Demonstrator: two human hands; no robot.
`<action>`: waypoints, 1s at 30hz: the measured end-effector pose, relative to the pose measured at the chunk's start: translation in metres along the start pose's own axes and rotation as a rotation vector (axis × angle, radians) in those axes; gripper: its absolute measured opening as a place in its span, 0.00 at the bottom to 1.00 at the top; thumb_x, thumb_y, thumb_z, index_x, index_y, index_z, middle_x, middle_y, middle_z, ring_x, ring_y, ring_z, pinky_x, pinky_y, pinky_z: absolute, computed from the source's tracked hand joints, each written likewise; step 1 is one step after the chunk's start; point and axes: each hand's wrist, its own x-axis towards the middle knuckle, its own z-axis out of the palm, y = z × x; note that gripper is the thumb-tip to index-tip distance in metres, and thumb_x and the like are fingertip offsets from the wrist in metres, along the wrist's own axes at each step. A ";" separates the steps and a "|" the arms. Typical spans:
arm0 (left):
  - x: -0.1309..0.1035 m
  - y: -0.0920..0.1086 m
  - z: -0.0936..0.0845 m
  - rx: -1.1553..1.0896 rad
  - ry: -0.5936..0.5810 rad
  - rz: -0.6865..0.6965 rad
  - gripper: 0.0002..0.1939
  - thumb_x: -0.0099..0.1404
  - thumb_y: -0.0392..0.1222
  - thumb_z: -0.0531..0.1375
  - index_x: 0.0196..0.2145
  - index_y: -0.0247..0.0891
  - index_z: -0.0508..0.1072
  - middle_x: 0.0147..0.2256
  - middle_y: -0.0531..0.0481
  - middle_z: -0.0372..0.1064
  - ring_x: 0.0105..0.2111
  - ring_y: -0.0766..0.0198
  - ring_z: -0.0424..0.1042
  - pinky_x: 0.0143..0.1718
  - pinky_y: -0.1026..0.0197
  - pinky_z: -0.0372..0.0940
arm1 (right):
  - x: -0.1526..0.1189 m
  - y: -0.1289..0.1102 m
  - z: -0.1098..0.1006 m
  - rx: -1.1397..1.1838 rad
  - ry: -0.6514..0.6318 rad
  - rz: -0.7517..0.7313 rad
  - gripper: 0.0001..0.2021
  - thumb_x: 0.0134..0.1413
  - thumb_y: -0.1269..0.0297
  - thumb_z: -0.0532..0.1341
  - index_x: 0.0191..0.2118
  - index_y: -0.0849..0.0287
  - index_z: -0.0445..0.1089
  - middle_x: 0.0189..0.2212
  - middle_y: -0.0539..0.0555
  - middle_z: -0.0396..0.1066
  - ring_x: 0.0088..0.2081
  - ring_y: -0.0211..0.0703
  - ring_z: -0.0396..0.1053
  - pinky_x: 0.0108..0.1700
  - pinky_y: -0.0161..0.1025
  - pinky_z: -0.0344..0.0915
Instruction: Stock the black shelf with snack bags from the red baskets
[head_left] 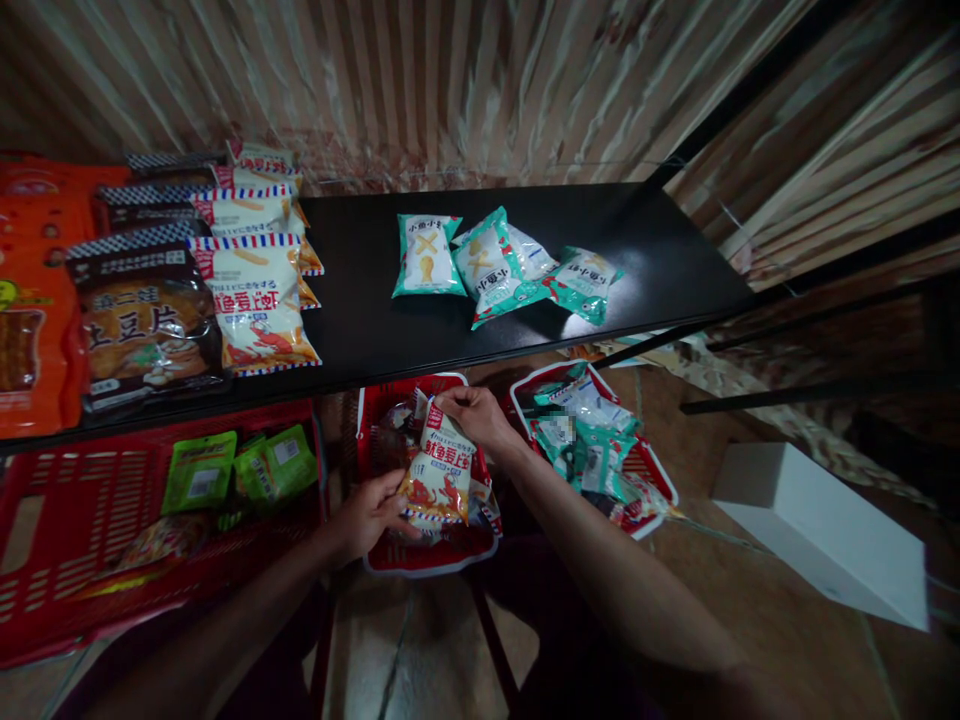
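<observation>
Forearms (pixel 592 545) are positioned nearest the camera, with both hands brought together on one packet. The squid-and-shrimp snack packet (pixel 444 465) is held face-up between them: its top corner is pinched by the right hand (pixel 480 418), and its lower left edge is clasped by the left hand (pixel 375 515). The packet is located over the middle red basket (pixel 370 440); whether the contents below are touched cannot be told.

The step in hand is judged to be two-handed handling and orientation of the packet. For the next move, a secure hold at both ends is judged to be required, with clearance allowed at the shelf edge.

Ahead of the grip, teal snack bags (pixel 427 255) are laid on the black shelf (pixel 352 270). Ahead and left, matching squid-and-shrimp packets (pixel 259 310) are lined up beside potato-slice bags (pixel 150 310). To the grip's left, green pouches (pixel 199 472) are contained in a larger red basket (pixel 97 500). To its right, a white-rimmed basket (pixel 651 472) is filled with further bags; beyond that, a white box (pixel 832 540) is placed.
</observation>
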 end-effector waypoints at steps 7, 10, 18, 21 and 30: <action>-0.006 0.004 -0.008 0.056 -0.130 -0.038 0.22 0.58 0.49 0.58 0.48 0.35 0.69 0.45 0.40 0.70 0.32 0.58 0.75 0.32 0.58 0.69 | -0.001 0.002 0.000 -0.035 0.010 -0.007 0.12 0.43 0.55 0.62 0.25 0.60 0.75 0.19 0.49 0.70 0.22 0.37 0.63 0.24 0.33 0.57; -0.006 0.000 -0.009 0.062 -0.131 -0.049 0.23 0.58 0.49 0.58 0.49 0.36 0.68 0.46 0.39 0.69 0.30 0.60 0.75 0.32 0.58 0.69 | -0.001 0.002 0.000 -0.022 -0.008 -0.011 0.12 0.43 0.55 0.62 0.25 0.60 0.74 0.19 0.49 0.70 0.21 0.36 0.62 0.23 0.32 0.57; -0.002 0.003 -0.005 0.021 -0.163 -0.055 0.22 0.52 0.42 0.64 0.45 0.36 0.70 0.42 0.43 0.73 0.39 0.56 0.73 0.40 0.56 0.67 | -0.006 -0.006 0.004 -0.012 -0.063 -0.013 0.13 0.43 0.55 0.62 0.24 0.61 0.73 0.17 0.48 0.67 0.20 0.33 0.58 0.22 0.31 0.54; -0.003 0.012 -0.005 0.038 -0.149 -0.082 0.22 0.52 0.42 0.64 0.45 0.36 0.70 0.42 0.45 0.73 0.43 0.56 0.71 0.47 0.55 0.63 | -0.010 -0.012 0.006 0.015 -0.107 -0.022 0.13 0.44 0.54 0.60 0.24 0.61 0.72 0.17 0.47 0.66 0.20 0.32 0.57 0.23 0.31 0.53; 0.008 0.004 0.001 -0.212 0.040 -0.047 0.27 0.54 0.48 0.64 0.49 0.35 0.66 0.45 0.42 0.72 0.42 0.56 0.73 0.47 0.53 0.64 | -0.008 -0.004 0.017 -0.104 -0.180 -0.082 0.12 0.44 0.56 0.62 0.25 0.61 0.75 0.18 0.48 0.68 0.21 0.33 0.60 0.23 0.31 0.54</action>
